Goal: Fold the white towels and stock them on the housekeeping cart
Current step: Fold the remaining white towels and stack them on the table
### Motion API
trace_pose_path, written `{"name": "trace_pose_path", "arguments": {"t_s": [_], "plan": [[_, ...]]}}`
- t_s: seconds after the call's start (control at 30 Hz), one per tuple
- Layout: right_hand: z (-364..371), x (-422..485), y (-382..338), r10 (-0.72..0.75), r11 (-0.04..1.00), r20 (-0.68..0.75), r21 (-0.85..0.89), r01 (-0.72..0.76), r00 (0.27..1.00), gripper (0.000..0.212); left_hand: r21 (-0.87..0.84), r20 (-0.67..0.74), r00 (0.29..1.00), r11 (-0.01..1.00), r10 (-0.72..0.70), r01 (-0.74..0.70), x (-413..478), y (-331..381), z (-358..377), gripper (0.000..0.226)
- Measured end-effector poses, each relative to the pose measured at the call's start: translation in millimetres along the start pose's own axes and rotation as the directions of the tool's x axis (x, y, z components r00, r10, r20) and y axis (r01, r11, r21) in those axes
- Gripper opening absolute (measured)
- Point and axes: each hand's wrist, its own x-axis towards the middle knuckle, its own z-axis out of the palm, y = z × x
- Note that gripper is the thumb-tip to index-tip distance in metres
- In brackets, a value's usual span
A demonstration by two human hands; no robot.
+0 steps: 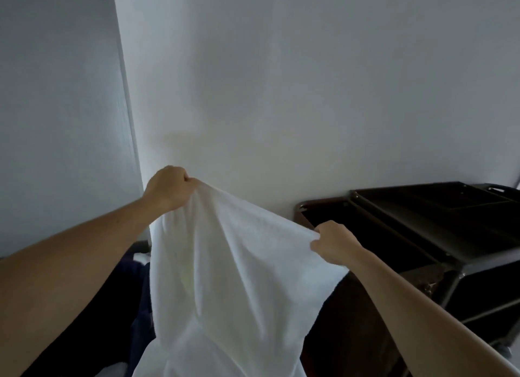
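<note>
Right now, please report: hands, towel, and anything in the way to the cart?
Left hand and right hand each pinch the top edge of the white towel. Towel hangs spread, not yet folded. Housekeeping cart at right; no obstacle seen.

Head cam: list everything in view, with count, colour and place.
white terry-cloth towel: one, white, centre, hanging from its raised top edge down past the bottom of the frame
dark housekeeping cart: one, black-brown, right, against the wall, top tray open
pale grey wall: one, grey-white, fills the upper frame
dark blue fabric: one patch, navy, lower left beside the towel; what it is cannot be told
left hand: one, bare, centre-left, grips the towel's top edge
right hand: one, bare, centre-right and lower, pinches the same edge in front of the cart
</note>
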Motion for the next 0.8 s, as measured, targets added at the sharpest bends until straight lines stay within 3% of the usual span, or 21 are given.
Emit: {"name": "trace_pose_path", "arguments": {"t_s": [0.1,0.17,0.3,0.43,0.53,0.67,0.73,0.8], "plan": [[3,-4,19,-0.009,0.999,0.045,0.036,0.007,0.999,0.022,0.009,0.034,0.996,0.996,-0.085,0.085,-2,-19,6,0.037],[3,-6,27,-0.064,0.987,0.062,0.154,0.054,0.996,0.015,-0.003,0.05,0.992,0.993,-0.119,0.12,-3,-28,8,0.04],[-2,-13,41,-0.115,0.886,-0.09,0.44,0.143,0.989,0.007,-0.01,0.085,0.978,0.982,-0.189,0.191,-5,-45,8,0.045],[-11,-18,38,0.029,0.519,-0.16,0.846,0.122,0.987,0.025,-0.035,0.095,0.978,0.981,-0.185,0.189,-9,-52,11,0.048],[-17,-15,26,0.194,0.316,-0.189,0.941,0.121,0.963,0.029,-0.058,0.091,0.982,0.984,-0.163,0.169,-10,-49,13,0.046],[-25,-4,20,0.498,0.129,-0.144,0.987,0.091,0.855,0.043,-0.203,0.015,0.969,0.948,-0.247,0.245,-7,-51,6,0.037],[-26,0,19,0.57,0.137,-0.124,0.989,0.055,0.812,0.048,-0.275,0.027,0.963,0.924,-0.268,0.264,-7,-52,-2,0.027],[-20,3,12,0.542,0.244,-0.165,0.969,0.033,0.824,0.037,-0.363,0.024,0.963,0.896,-0.267,0.257,-13,-43,-6,0.022]]}}
